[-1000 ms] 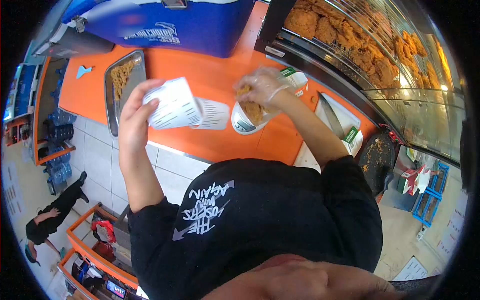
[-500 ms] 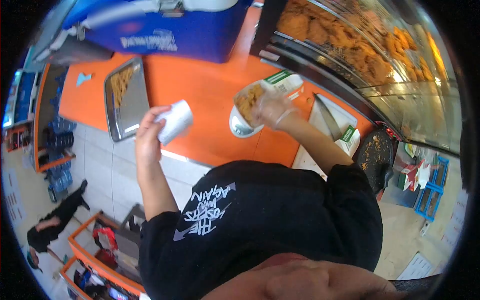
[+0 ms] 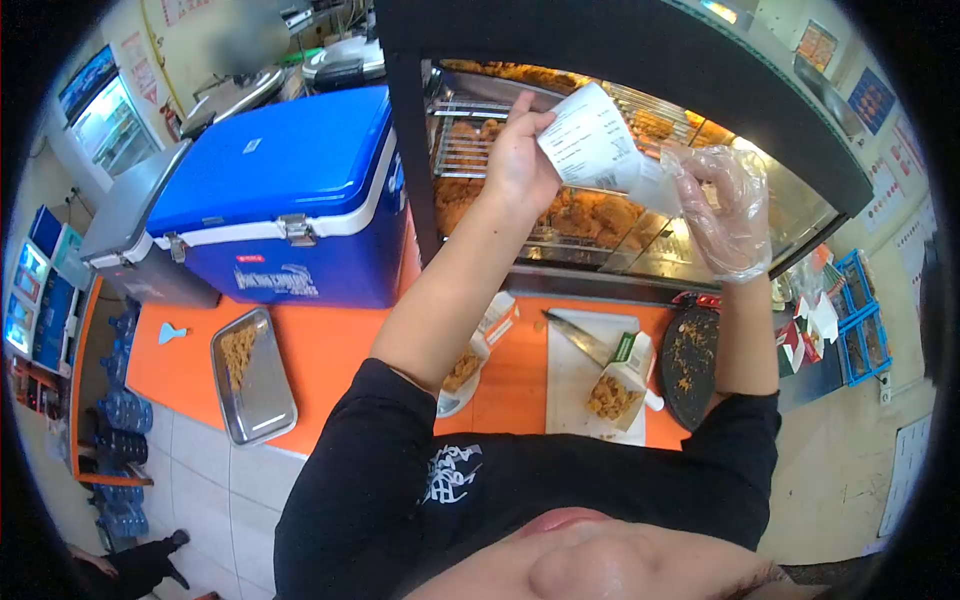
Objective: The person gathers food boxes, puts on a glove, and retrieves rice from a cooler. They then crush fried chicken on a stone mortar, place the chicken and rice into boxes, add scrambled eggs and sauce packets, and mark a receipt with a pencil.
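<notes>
The paper (image 3: 588, 140) is up high in front of the glass food case (image 3: 600, 38), with its near end pinched by my left hand (image 3: 520, 165). It looks very light and floppy. I think it would rip or crease if I pulled hard, so a soft pinch at the edge should be best. My right hand (image 3: 730, 215) has a thin plastic glove, which might slip on it. Those fingers are curled by the far end; I cannot tell if they grip it. Down on the orange bench (image 3: 175, 370), a knife (image 3: 582, 337) lies on the white board (image 3: 567, 390) beside a box (image 3: 632, 365) of fried bits. A round black pan (image 3: 690, 350) with crumbs is next to the board.
</notes>
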A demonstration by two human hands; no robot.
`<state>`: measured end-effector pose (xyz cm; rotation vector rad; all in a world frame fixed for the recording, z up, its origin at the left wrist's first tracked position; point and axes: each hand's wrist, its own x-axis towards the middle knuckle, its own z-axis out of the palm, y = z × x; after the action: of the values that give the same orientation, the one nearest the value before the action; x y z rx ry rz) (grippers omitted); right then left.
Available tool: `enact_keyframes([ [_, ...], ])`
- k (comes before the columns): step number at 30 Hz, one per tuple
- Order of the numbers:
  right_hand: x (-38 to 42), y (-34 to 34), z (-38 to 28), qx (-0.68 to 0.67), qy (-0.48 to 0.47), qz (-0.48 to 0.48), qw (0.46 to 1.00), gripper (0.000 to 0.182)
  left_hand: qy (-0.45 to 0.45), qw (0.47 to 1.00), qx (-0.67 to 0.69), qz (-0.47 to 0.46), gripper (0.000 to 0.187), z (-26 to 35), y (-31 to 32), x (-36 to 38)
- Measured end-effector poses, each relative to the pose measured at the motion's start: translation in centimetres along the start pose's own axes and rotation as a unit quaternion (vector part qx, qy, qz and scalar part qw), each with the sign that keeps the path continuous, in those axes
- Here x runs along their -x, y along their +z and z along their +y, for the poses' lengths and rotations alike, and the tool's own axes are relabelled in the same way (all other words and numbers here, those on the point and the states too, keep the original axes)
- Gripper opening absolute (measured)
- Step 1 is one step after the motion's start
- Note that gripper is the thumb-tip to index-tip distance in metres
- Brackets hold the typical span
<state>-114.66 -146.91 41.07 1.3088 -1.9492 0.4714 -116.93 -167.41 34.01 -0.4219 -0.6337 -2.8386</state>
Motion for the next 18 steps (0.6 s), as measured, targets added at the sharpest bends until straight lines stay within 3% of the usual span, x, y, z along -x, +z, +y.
enact_keyframes([
  [4,-2.7,-3.9,0.1,0.121,-0.088,-0.021,0.989,0.017,-0.096,0.984,0.04,-0.147,0.063,-3.3,-6.2,-3.6],
  [5,-3.4,-4.0,0.5,0.129,-0.089,-0.011,0.988,0.017,-0.085,0.991,0.029,-0.103,0.061,-1.2,-1.0,2.2],
  [8,-5.7,-3.4,1.7,0.067,-0.006,-0.182,0.981,0.02,-0.126,0.986,-0.032,-0.101,0.069,-0.5,1.3,9.1],
  [9,-6.6,-2.8,2.3,0.094,-0.031,-0.253,0.962,0.024,-0.14,0.986,-0.039,-0.087,0.07,-0.1,2.4,11.2],
  [11,-8.2,-0.8,1.0,-0.015,0.088,-0.355,0.931,0.031,-0.15,0.98,-0.069,-0.108,0.072,-0.1,2.3,14.0],
  [15,-10.0,1.5,-2.2,0.064,0.034,-0.434,0.898,0.039,-0.224,0.966,-0.056,-0.114,0.074,0.2,2.1,17.6],
  [17,-10.4,2.1,-3.3,0.015,0.092,-0.551,0.829,0.047,-0.235,0.96,-0.079,-0.129,0.073,0.7,2.5,18.0],
  [18,-9.2,3.5,-2.0,-0.047,0.081,-0.497,0.862,0.045,-0.237,0.961,-0.077,-0.123,0.073,0.8,2.4,18.1],
])
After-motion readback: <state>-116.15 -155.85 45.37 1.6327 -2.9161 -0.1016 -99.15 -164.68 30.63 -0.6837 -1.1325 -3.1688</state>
